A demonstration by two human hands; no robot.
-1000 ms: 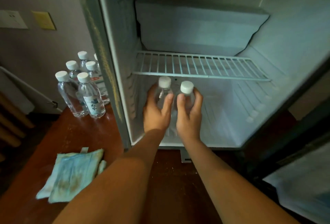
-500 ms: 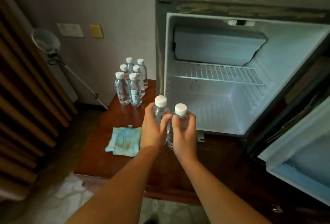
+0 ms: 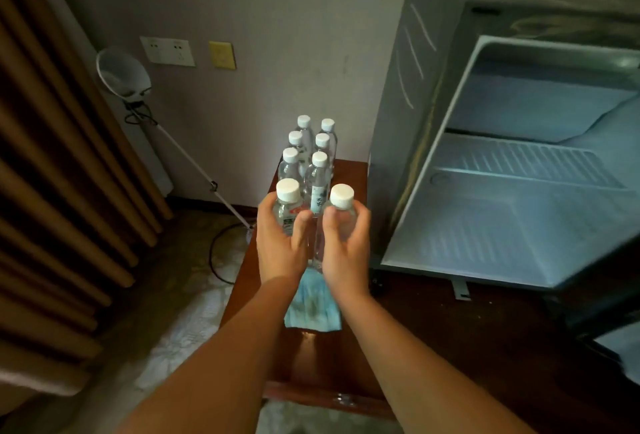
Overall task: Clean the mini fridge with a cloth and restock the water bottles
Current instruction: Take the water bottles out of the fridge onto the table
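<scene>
Fridge (image 3: 502,226) open at 3 o'clock. Left hand (image 3: 280,246) grips left bottle (image 3: 287,193), right hand (image 3: 346,250) grips right bottle (image 3: 341,197); six spare bottles (image 3: 319,160) stand at 12 o'clock; cloth (image 3: 311,309) beneath wrists.

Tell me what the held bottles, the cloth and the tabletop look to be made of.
The held bottles look like clear, glossy plastic: see-through walls, white caps. The cloth looks like soft, matte, pale blue fabric, since it lies limp and creased. The tabletop is dark reddish wood or veneer, probably lacquered, given its sheen.
</scene>
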